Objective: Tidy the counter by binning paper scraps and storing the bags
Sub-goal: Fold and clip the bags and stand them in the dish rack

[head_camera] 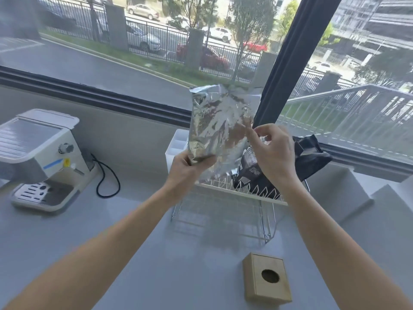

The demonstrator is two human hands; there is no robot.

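Note:
A crinkled silver foil bag is held upright above the wire rack. My left hand grips its lower left corner. My right hand pinches the bag's right edge between thumb and fingers. A black bag with white print lies on the top tier of the rack, partly behind my right hand. No paper scraps show in view.
A white espresso machine with a black cord stands at the left. A white divided organiser sits behind the rack. A small wooden box with a round hole lies near the front. The window runs along the counter's back.

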